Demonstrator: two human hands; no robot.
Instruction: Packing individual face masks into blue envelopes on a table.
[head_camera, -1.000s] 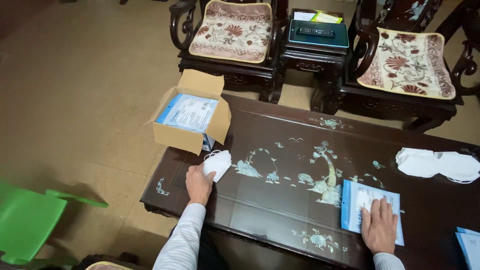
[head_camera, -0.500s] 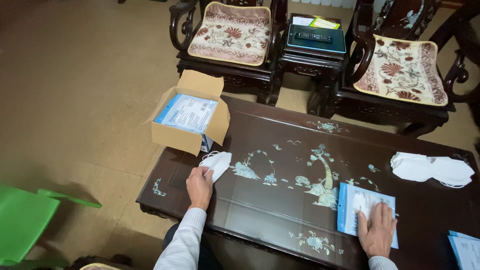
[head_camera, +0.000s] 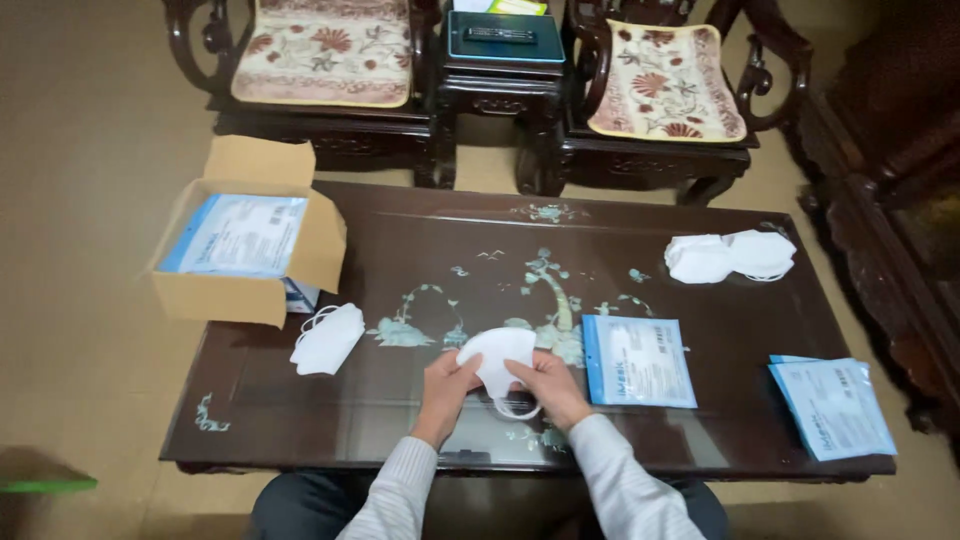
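folded white mask (head_camera: 497, 358) sits between both hands, held just above the dark inlaid table (head_camera: 420, 240) at its near edge, right in front of the person. left hand (head_camera: 447, 385) pinches the mask's left side with thumb and fingertips; right hand (head_camera: 547, 385) pinches the right side, fingers curled in, with a white ear loop (head_camera: 517, 408) hanging in a small ring below it. neither hand is spread flat — both are closed lightly on the fabric.

it looks very light and soft, a thin layered cloth that will bend and crease at any squeeze, not slippery, not breakable, though the loops could likely snag or stretch. the sensible hold seems to be at the two side edges where the loops attach, as the hands have it now, rather than on the middle panel.

folded flat, it reads as a rounded wedge: its long axis runs roughly left to right across the person's view, tilted a little, with the curved fold edge facing up and away toward the far side of the table and the open side toward the person. exactly which face is the inside i cannot tell.

just left lies another white mask (head_camera: 327, 338), near an open cardboard box (head_camera: 215, 295) holding a blue-and-white packet. just right of the hands lies a flat blue-edged pouch (head_camera: 638, 361), a second pouch (head_camera: 832, 405) further right — and a small pile of masks (head_camera: 730, 256) well apart at the far right.
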